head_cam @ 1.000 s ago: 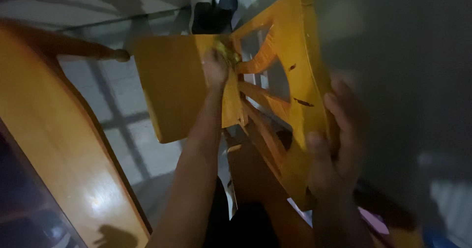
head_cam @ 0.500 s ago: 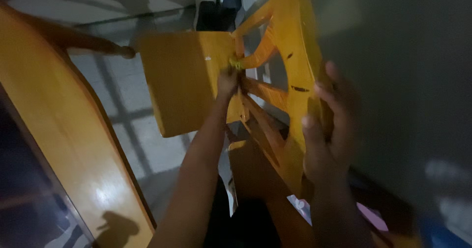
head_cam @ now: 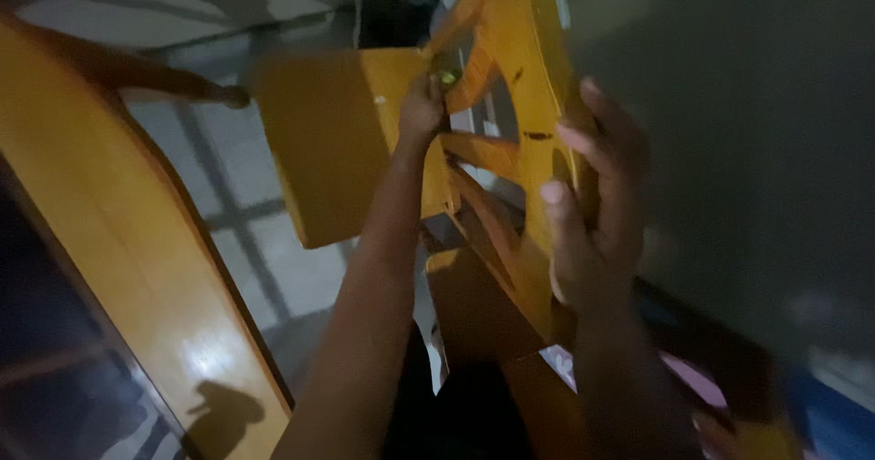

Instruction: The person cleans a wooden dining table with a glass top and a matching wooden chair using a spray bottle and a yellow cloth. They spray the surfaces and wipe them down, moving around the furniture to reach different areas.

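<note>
Since a second ago, both hands and the orange lacquered wooden chair [head_cam: 510,141] have risen in the view, and the left hand [head_cam: 421,104] has climbed along the joint where the flat square seat panel [head_cam: 337,141] meets the curved slatted backrest frame [head_cam: 524,50]. That hand now sits at the far end of the seat edge, its fingers closed narrow around a small yellowish wad, perhaps a cloth [head_cam: 447,77], though blur makes it hard to tell what the wad is. The right hand [head_cam: 592,205] clamps the near right rail of the backrest, thumb on the near face and fingers wrapped over the outer edge, holding the chair tilted up off the pale tiled floor [head_cam: 228,186]. To the left, the glossy orange wooden worktop [head_cam: 118,268] runs from near to far, well apart from the chair. To work the joint well, I judge the right hand should keep the frame steady while the left presses the wad firmly into the corner, moving with short strokes so the chair does not twist.
</note>
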